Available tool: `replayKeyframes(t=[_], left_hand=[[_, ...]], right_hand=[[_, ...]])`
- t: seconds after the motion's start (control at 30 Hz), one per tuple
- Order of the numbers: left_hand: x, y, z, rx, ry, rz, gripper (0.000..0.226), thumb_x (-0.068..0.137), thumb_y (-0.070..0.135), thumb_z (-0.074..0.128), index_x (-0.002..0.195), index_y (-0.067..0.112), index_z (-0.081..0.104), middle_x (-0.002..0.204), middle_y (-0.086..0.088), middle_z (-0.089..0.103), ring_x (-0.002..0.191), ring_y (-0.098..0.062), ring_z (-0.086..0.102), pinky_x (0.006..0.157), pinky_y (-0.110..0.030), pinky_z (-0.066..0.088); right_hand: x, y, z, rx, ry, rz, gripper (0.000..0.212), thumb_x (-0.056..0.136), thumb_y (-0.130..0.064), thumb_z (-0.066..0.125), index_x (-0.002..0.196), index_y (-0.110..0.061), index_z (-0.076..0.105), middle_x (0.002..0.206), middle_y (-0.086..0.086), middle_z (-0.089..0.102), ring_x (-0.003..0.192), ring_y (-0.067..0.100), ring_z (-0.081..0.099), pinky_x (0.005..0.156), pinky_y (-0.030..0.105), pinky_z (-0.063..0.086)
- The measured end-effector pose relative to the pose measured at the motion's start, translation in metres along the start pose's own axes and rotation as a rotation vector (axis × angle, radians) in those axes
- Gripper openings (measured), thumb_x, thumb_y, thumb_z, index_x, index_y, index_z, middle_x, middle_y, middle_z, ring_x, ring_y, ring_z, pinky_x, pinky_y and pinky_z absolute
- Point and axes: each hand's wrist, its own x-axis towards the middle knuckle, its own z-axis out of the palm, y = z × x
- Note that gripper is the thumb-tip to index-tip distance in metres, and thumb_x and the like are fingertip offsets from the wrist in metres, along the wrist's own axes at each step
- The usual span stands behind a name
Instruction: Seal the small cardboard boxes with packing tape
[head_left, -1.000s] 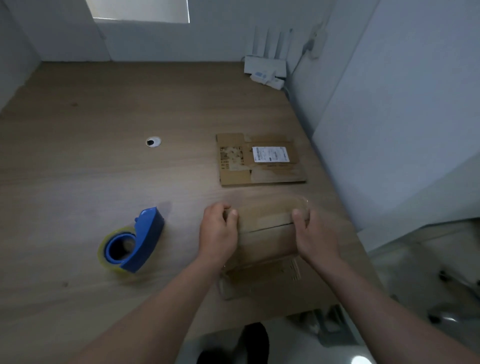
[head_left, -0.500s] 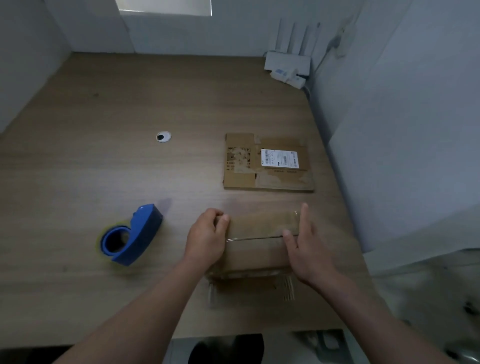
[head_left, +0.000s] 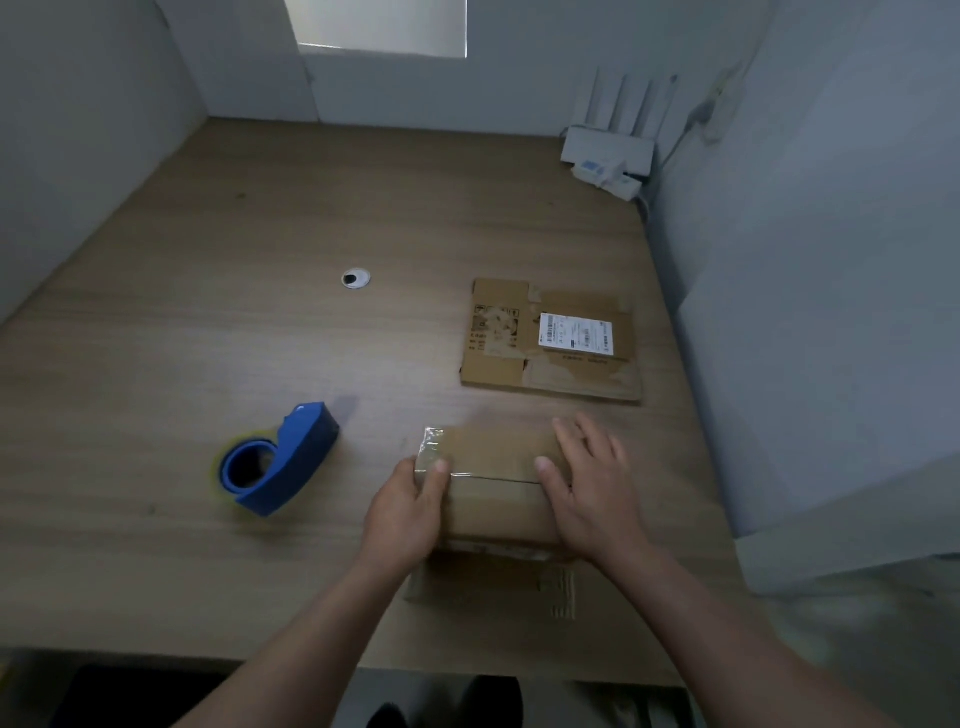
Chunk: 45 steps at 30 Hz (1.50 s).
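The box (head_left: 496, 506) lies on the table (head_left: 208, 364) between the two hands, near the table's front edge. The left hand (head_left: 410, 512) grips the box's left end, with its thumb on top, pressing a strip of clear tape (head_left: 434, 447). Its fingers seem to curl down the side, though the view there is poor. The right hand (head_left: 592, 499) lies flat over the right end with its fingers straight and spread, and its thumb touches the seam (head_left: 493, 479) across the top.

Half a second ago the left hand covered the far left corner. It has now drawn back toward the person, and the crinkled end of the tape shows just beyond the thumb. The right hand had one finger pointing up past the box edge and now rests flatter, further onto the lid.

A piece of card (head_left: 493, 582) sticks out from under the box, below both wrists. The blue dispenser (head_left: 280, 460) sits to the left of the left hand, apart from it, where it was before. A flat carton (head_left: 519, 374) with a white label (head_left: 575, 335) lies beyond the right hand, not touching the box.
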Motion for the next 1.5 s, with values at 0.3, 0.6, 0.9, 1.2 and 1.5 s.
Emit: replayKeyframes(t=[0.3,0.6,0.9,1.2,1.5], left_hand=[[-0.005,0.022,-0.018,-0.424,-0.194,-0.304,0.032,0.102,0.055,0.038,0.118,0.031,0.051,0.108,-0.004,0.054,0.097,-0.028,0.054,0.072,-0.044,0.055],[-0.017,0.019,-0.043,-0.479,-0.281,-0.28,0.041,0.099,0.062,0.034,0.119,0.03,0.048,0.112,-0.006,0.054,0.104,-0.028,0.054,0.091,-0.049,0.053],[-0.029,0.044,-0.087,-0.573,-0.052,0.219,0.025,0.096,0.045,0.057,0.115,0.037,0.072,0.161,0.006,0.025,0.145,-0.02,0.028,0.116,-0.049,0.032],[-0.055,0.008,-0.091,-0.427,-0.37,0.438,0.111,0.077,-0.018,0.069,0.145,0.053,0.016,0.139,0.019,0.044,0.114,0.002,0.058,0.079,-0.02,0.056],[-0.077,-0.046,-0.085,-0.348,-0.441,0.284,0.068,0.066,0.045,0.078,0.126,0.037,0.048,0.121,0.008,0.061,0.112,-0.009,0.061,0.079,-0.024,0.054]], right_hand=[[-0.012,-0.018,-0.005,0.15,0.007,0.225,0.067,0.101,-0.052,0.045,0.157,-0.019,0.028,0.167,0.001,-0.012,0.153,0.025,0.012,0.119,0.041,0.024],[-0.036,-0.046,-0.015,0.321,0.142,0.403,0.041,0.103,-0.048,0.041,0.13,-0.023,0.058,0.157,0.016,0.029,0.145,0.026,0.028,0.109,0.038,0.031],[-0.031,-0.061,-0.033,0.83,0.218,0.591,0.045,0.086,-0.058,0.057,0.103,-0.017,0.065,0.103,0.005,0.066,0.097,0.023,0.061,0.08,0.04,0.051],[-0.049,-0.093,-0.02,1.066,0.048,0.465,0.029,0.102,-0.02,0.046,0.106,-0.019,0.075,0.104,0.003,0.076,0.096,0.016,0.066,0.064,0.023,0.048],[-0.087,-0.076,0.011,1.109,0.009,0.328,0.059,0.084,-0.074,0.052,0.119,-0.029,0.069,0.118,0.0,0.071,0.11,0.02,0.066,0.096,0.043,0.052]])
